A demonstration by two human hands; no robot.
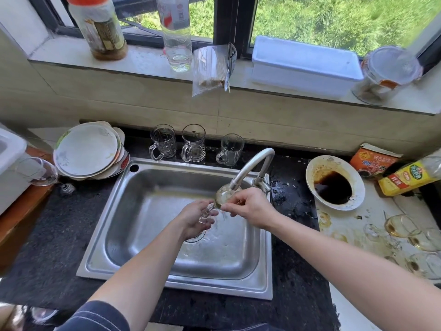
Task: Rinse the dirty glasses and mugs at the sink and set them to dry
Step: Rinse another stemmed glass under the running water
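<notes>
The left hand [194, 219] grips the wineglass [223, 196] stem, right hand [250, 207] pinches its bowl under the faucet [253, 163] (mugs [193, 144] stand behind).

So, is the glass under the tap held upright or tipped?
Tipped: the wine glass leans, its bowl up at the tap spout, its foot lower, by the left hand.

Nothing legible: print on orange packet [374, 163], yellow-label bottle [409, 179], orange-capped sill bottle [102, 32] and clear sill bottle [176, 17] is too blurred.

Stacked plates [88, 150], sauce-stained bowl [321, 163]
</notes>
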